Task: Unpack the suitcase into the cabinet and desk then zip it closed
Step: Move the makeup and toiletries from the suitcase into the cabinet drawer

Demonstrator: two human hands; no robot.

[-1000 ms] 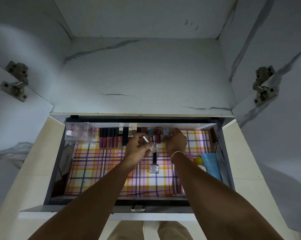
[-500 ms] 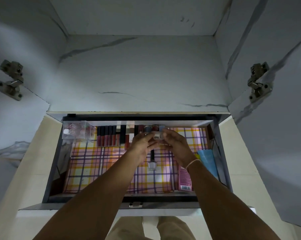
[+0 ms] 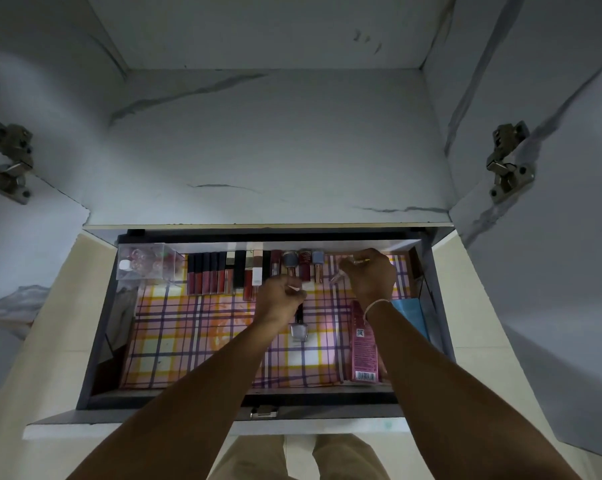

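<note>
Both hands reach into the open drawer (image 3: 98, 341) lined with plaid paper. The left hand (image 3: 280, 299) is curled shut over the cap of a grey nail polish bottle (image 3: 299, 330) lying mid-drawer. The right hand (image 3: 372, 277) pinches a small pale tube (image 3: 337, 277) near the back edge, just beside the row of cosmetics (image 3: 254, 271). A pink box (image 3: 363, 344) lies along the right edge

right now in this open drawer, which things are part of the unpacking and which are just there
Part of the job:
- left hand, closed over the dark cap of the nail polish bottle
- right hand, holding a small item I cannot identify
- row of lip glosses and polishes at the back
- pink box
- blue box

Just there:
- checked liner
- cabinet hinges
- clear box
</note>
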